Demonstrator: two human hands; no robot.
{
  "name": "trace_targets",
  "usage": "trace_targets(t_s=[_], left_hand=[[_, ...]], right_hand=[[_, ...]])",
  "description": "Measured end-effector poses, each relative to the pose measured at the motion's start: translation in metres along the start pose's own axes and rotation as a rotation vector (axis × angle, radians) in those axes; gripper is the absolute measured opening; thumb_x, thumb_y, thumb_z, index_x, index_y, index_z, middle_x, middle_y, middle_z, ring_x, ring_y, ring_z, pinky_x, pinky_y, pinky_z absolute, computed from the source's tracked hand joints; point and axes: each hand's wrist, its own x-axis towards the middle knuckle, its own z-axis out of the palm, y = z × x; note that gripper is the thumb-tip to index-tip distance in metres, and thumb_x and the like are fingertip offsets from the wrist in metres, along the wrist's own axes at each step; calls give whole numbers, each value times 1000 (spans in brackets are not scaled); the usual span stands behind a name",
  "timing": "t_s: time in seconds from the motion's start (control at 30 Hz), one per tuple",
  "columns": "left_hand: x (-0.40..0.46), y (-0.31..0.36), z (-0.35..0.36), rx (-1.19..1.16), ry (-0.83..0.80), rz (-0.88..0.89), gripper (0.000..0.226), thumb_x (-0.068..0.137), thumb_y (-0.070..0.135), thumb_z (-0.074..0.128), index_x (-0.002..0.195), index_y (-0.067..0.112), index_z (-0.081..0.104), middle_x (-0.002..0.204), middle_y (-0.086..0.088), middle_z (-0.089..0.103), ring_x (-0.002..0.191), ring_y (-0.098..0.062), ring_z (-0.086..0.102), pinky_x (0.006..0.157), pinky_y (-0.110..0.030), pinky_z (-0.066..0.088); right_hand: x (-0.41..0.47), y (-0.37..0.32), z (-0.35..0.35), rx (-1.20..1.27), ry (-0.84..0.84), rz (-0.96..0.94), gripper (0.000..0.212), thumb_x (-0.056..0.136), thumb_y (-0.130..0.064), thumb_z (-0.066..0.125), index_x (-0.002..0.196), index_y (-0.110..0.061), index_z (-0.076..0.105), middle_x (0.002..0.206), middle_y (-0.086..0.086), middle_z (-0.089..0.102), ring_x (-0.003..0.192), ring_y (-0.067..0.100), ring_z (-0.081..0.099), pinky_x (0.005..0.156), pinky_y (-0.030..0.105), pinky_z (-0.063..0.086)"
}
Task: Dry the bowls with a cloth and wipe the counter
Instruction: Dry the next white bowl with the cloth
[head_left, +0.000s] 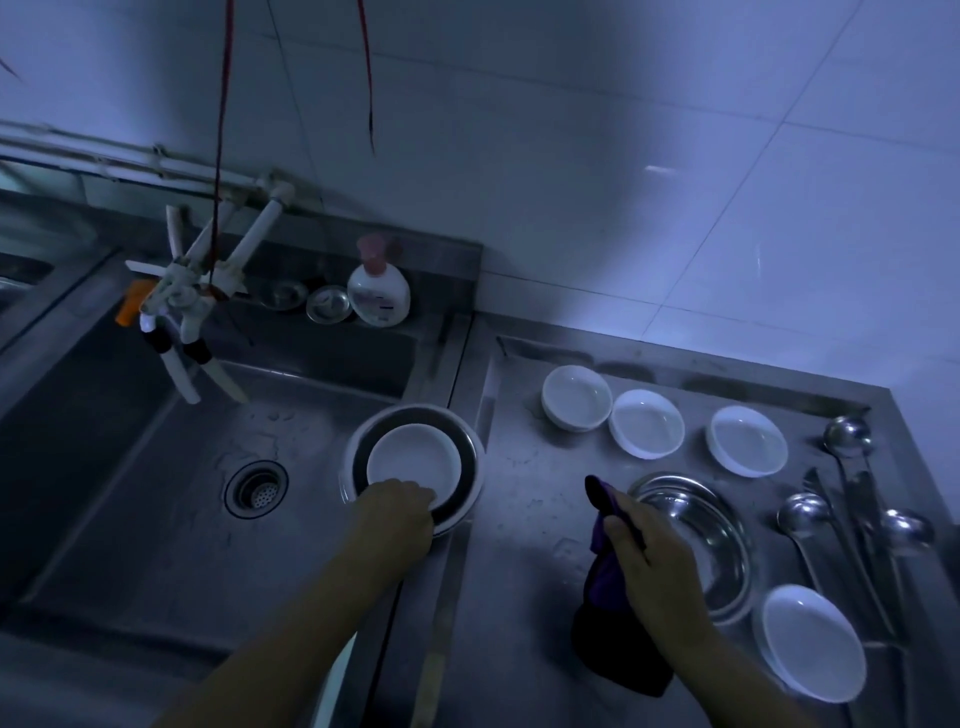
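My left hand grips the near rim of a white bowl that sits inside a steel basin at the right end of the sink. My right hand holds a dark purple cloth above the steel counter, and the cloth hangs down below the hand. Three white bowls stand in a row at the back of the counter. Another white bowl sits near the front right.
A steel plate lies on the counter under my right hand. Ladles and utensils lie at the right edge. Taps hang over the sink, a soap bottle and small steel lids stand behind it. The drain is open.
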Motion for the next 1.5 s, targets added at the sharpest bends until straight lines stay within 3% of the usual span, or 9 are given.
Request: trace_targets(t_s=[0.2,0.33,0.57,0.7,0.87,0.97,1.13,1.37,1.5], left_hand=[[34,67,-35,-490,454,234,28,83,21,56,106,13,71,96,-6,73,86,-25,67,74,-35,53],[99,122,-36,-801,185,110,33,91,25,49,121,16,59,113,-5,66,101,-22,60,80,-25,42],[194,162,3,-1275,18,-564,54,85,20,61,129,-6,43,126,-23,54,106,-36,58,77,-33,46],[215,169,16,-1532,-49,-673,49,86,18,58,129,1,43,103,-22,63,72,-33,63,65,-41,56],[225,170,17,-1682,-70,-747,38,85,-2,53,123,-3,51,83,-19,58,55,-27,57,60,-41,53],[213,169,15,-1683,-14,-750,42,80,-8,49,121,-1,52,77,-16,57,57,-30,57,60,-42,53],[158,170,12,-1457,90,-562,33,75,3,56,107,-4,54,105,-23,62,89,-37,61,74,-44,56],[39,182,-27,-1490,256,-273,24,78,0,59,97,13,52,99,-5,58,84,-22,63,53,-18,53],[-23,195,-51,-1257,375,-168,32,77,5,61,98,27,51,93,10,61,78,-8,62,63,-34,58]], right_hand=[[7,2,-25,-11,69,-1,31,92,-7,57,120,-19,64,96,-5,65,89,15,60,76,17,40],[11,11,-42,-24,140,8,29,91,-3,58,116,-17,65,94,-8,64,88,15,60,78,21,42],[8,32,-64,30,213,92,29,90,-11,56,114,-25,64,95,-6,65,88,0,57,78,10,40],[-3,44,-71,52,201,195,46,89,-2,59,112,-42,60,102,-13,66,96,-4,58,80,8,39],[-18,56,-76,9,157,219,41,89,-4,61,120,-30,63,97,-5,65,94,10,61,84,27,46],[-23,58,-78,32,157,204,42,88,-2,62,120,-29,64,95,-5,65,92,9,61,82,26,46],[-22,60,-83,30,111,155,42,89,-5,61,118,-36,61,100,-9,64,93,4,59,80,19,43],[8,52,-105,69,217,3,39,91,-16,61,120,-40,54,105,-17,60,100,10,57,90,32,46],[16,40,-119,77,204,-140,40,91,-38,59,129,-28,55,108,-13,58,97,11,57,85,31,49]])
